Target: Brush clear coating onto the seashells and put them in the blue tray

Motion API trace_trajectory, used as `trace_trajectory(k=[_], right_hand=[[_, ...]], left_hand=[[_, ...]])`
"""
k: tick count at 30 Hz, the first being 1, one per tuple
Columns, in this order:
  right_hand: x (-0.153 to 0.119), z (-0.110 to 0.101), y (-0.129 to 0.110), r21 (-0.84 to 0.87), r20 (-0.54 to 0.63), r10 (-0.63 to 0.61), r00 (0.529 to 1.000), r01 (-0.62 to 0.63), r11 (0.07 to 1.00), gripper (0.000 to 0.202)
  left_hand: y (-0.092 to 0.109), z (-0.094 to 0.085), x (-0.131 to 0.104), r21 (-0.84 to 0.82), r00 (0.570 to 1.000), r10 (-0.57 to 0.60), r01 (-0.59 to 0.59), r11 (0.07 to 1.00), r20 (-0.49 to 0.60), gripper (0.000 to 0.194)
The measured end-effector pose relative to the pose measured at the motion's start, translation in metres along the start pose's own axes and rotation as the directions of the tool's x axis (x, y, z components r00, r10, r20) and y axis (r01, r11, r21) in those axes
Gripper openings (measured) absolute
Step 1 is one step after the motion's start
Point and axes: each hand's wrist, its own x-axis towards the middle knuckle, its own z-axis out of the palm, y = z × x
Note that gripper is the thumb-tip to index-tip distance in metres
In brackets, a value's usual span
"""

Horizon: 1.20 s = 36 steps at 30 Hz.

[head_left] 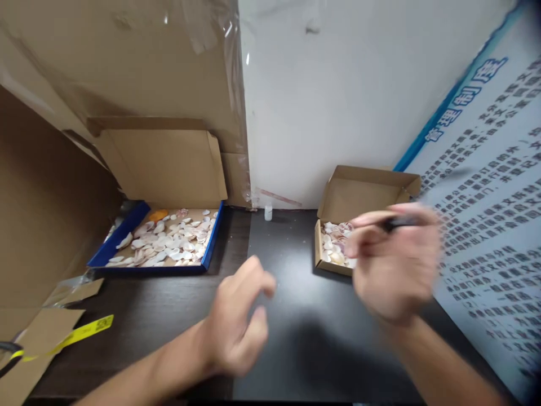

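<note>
My left hand hangs above the dark tabletop, its fingers curled and the thumb apart from them, with nothing between. Raised at the right, my right hand is smeared by motion. A small dark object is pinched in its fingers; blur hides what kind it is. Behind that hand stands a small open cardboard box of seashells, partly covered by the hand. At the left, a larger blue-edged box with its lid raised holds many pale seashells and an orange one.
A small white bottle stands at the back by the wall. Cut cardboard and a yellow strip with a printed code lie at the left front. A printed board bounds the right side; a cardboard wall stands left.
</note>
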Motion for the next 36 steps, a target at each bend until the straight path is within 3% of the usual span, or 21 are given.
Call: trace_trajectory(k=[2, 5, 7, 10, 16, 23, 28, 31, 36], right_hand=[[-0.003, 0.022, 0.011, 0.125, 0.044, 0.072, 0.996, -0.077, 0.989, 0.014], [-0.015, 0.045, 0.035, 0.058, 0.27, 0.2, 0.942, -0.224, 0.973, 0.014], [-0.023, 0.048, 0.048, -0.102, 0.358, 0.235, 0.904, -0.212, 0.972, 0.014], [-0.031, 0.044, 0.06, -0.181, 0.422, 0.268, 0.866, -0.21, 0.961, 0.011], [-0.032, 0.042, 0.065, -0.195, 0.449, 0.315, 0.836, -0.253, 0.948, 0.011], [-0.032, 0.041, 0.064, -0.194, 0.428, 0.315, 0.847, -0.255, 0.947, 0.012], [-0.03, 0.04, 0.066, -0.239, 0.395, 0.347, 0.85, -0.27, 0.933, 0.011], [-0.031, 0.04, 0.067, -0.183, 0.423, 0.316, 0.849, -0.261, 0.948, 0.013], [-0.031, 0.04, 0.069, -0.231, 0.393, 0.335, 0.856, -0.261, 0.937, 0.01]], left_hand=[[-0.027, 0.021, 0.033, -0.111, 0.986, -0.14, 0.149, 0.982, 0.087, 0.01], [-0.068, 0.034, 0.06, -0.322, 0.883, -0.379, 0.457, 0.829, 0.277, 0.013], [-0.087, 0.033, 0.063, -0.428, 0.848, -0.404, 0.523, 0.737, 0.342, 0.013], [-0.1, 0.028, 0.06, -0.486, 0.862, -0.385, 0.504, 0.714, 0.329, 0.019], [-0.105, 0.029, 0.061, -0.491, 0.855, -0.41, 0.519, 0.7, 0.32, 0.04], [-0.102, 0.028, 0.059, -0.392, 0.847, -0.451, 0.53, 0.752, 0.282, 0.03], [-0.1, 0.026, 0.059, -0.312, 0.892, -0.396, 0.448, 0.838, 0.219, 0.027], [-0.099, 0.025, 0.06, -0.306, 0.877, -0.409, 0.474, 0.826, 0.253, 0.027], [-0.094, 0.022, 0.062, -0.24, 0.854, -0.438, 0.504, 0.83, 0.28, 0.027]])
